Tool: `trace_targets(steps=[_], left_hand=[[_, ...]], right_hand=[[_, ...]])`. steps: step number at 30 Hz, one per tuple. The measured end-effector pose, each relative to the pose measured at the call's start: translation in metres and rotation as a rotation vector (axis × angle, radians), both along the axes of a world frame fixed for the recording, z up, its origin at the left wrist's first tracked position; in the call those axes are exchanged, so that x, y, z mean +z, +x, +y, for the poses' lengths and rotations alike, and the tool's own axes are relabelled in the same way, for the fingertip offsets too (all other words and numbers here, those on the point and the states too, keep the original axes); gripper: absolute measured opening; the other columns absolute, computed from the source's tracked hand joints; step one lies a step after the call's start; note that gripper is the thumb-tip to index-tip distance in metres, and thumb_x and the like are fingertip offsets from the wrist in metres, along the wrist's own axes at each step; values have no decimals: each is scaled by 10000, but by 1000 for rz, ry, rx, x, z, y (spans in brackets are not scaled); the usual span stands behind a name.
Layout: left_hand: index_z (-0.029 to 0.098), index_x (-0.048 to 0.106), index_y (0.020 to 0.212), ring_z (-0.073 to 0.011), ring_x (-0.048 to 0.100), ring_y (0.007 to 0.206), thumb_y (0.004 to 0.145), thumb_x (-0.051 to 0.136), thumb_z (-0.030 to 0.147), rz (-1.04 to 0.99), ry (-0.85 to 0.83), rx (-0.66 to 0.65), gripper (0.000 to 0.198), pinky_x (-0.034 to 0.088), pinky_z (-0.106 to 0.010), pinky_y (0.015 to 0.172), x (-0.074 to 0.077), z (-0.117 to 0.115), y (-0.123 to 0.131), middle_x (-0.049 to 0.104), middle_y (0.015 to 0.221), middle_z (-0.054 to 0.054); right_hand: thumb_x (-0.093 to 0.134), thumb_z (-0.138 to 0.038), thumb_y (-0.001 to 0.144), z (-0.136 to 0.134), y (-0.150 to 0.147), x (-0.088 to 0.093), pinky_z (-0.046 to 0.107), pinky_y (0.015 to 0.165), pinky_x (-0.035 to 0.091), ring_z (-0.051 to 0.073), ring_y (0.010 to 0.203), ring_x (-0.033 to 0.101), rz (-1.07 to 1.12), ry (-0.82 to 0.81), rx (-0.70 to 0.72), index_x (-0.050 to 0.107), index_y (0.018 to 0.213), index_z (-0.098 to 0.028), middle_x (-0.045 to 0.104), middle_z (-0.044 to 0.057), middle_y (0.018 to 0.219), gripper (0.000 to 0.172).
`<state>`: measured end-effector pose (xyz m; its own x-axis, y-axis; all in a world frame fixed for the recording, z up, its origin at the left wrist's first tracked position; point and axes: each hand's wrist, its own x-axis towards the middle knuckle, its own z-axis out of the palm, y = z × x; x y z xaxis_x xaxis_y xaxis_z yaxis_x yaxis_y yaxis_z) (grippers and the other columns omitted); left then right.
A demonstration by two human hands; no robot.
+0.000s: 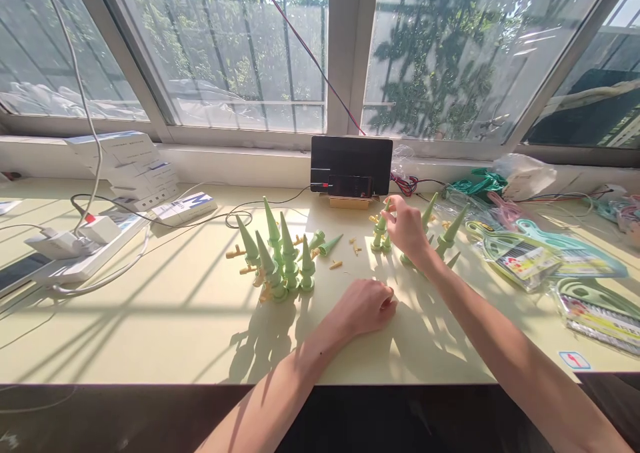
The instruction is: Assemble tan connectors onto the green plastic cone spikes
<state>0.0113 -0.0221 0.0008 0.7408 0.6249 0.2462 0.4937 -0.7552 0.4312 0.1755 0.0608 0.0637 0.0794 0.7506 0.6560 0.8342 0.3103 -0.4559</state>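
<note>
The person's right hand (407, 229) pinches a green cone (380, 231). The left hand (367, 306) lies curled shut on the counter (150, 319), with a cone cluster (280, 259) just left of it and packets (520, 259) right of the right hand.

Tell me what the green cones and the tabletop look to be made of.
Pale green pointed cones: moulded plastic by the look, smooth with a slight sheen; uniform colour and identical shapes suggest it. Pale yellow tabletop: probably laminate or painted board, flat and matte; it is sunlit without glare. Neither is certain.
</note>
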Motion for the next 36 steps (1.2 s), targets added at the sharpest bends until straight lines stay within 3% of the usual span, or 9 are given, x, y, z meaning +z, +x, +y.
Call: trace_targets(steps=[9, 18, 22, 25, 27, 31, 36], left_hand=[[190, 318, 561, -119, 339, 481, 845, 507, 199, 16, 4, 8, 341, 190, -312, 512, -1, 0, 0, 437, 551, 0], [188, 360, 561, -123, 347, 489, 841, 501, 211, 37, 5, 11, 314, 198, -305, 516, -1, 1, 0, 458, 554, -2], [185, 408, 565, -119, 352, 488, 848, 505, 216, 38, -3, 14, 301, 197, -302, 519, -1, 1, 0, 481, 569, -6], [184, 428, 566, -117, 348, 487, 843, 519, 218, 32, -3, 13, 294, 193, -301, 519, -1, 0, 0, 479, 563, -3], [184, 428, 560, -115, 344, 485, 827, 533, 215, 29, -3, 5, 289, 195, -298, 518, 1, 0, -1, 472, 551, 1], [183, 435, 563, -108, 334, 485, 782, 549, 207, 7, -5, -12, 248, 221, -288, 520, 5, -3, -2, 481, 545, 10], [182, 380, 535, -95, 314, 484, 701, 564, 177, -17, -59, -64, 248, 240, -285, 511, 8, -6, -2, 484, 532, 20]], right_hand=[[498, -252, 899, -1, -2, 0, 322, 657, 472, 224, 640, 639, -23, -15, -16, 579, 1082, -170, 729, 102, 841, 216], [563, -207, 853, -4, -3, 2, 361, 727, 512, 217, 638, 652, -40, -46, -38, 546, 1256, -133, 744, 128, 962, 411], [573, -177, 844, -11, -8, 6, 381, 766, 523, 226, 708, 658, -54, 48, -32, 542, 1280, -116, 718, 168, 1094, 442], [524, -200, 911, -21, -14, 10, 374, 771, 517, 206, 715, 641, -80, 201, -4, 543, 1269, -145, 675, 166, 1195, 363], [468, -235, 971, -26, -20, 10, 338, 735, 500, 178, 681, 621, -116, 231, 52, 562, 1226, -172, 681, 133, 1148, 278], [472, -217, 985, -28, -33, 2, 277, 658, 427, 180, 707, 616, -316, -59, 201, 617, 1067, -176, 696, 74, 911, 171], [471, -213, 991, -24, -47, -23, 275, 623, 356, 212, 769, 642, -466, -435, 106, 645, 960, -169, 684, 100, 869, 182]])
